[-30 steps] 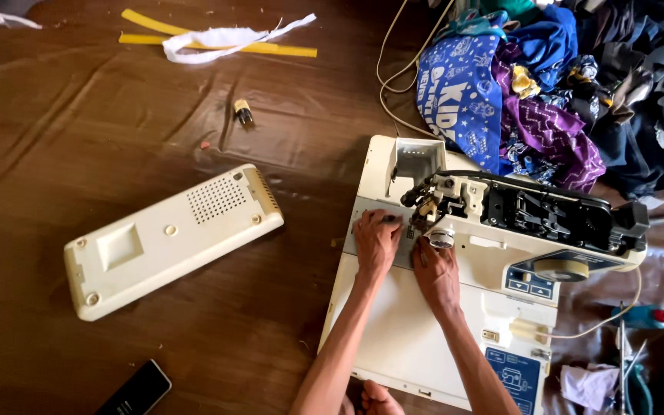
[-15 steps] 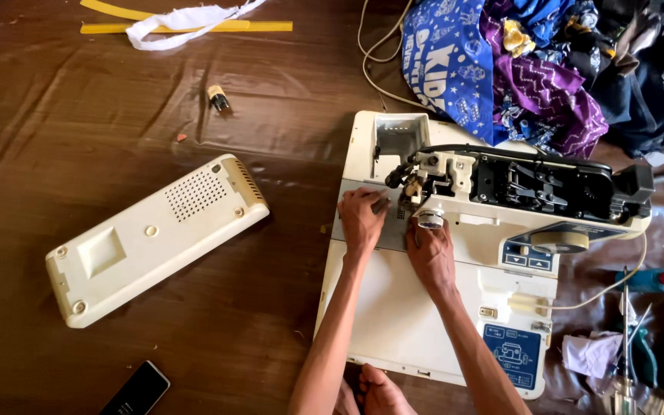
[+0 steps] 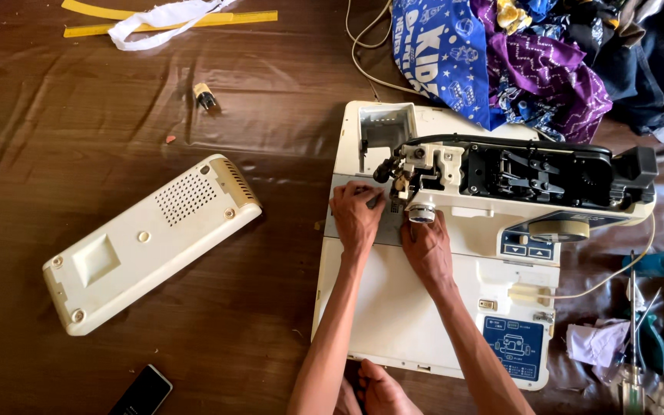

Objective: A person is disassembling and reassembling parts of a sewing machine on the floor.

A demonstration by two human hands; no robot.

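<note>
Fingers of my left hand are curled down on the grey needle plate, pinching something I can't make out. My right hand sits just beside it, fingertips closed around the small round metal part under the needle head. Both rest on the opened sewing machine, lying directly ahead of my fingers with its top cover off and black mechanism bare. I'd judge it heavy and rigid, the small parts fiddly; grip the cream body, not the linkages. Left of my fingers lies the detached cream cover; beyond, fabric pile. Brown glossy sheet covers the worktop.
</note>
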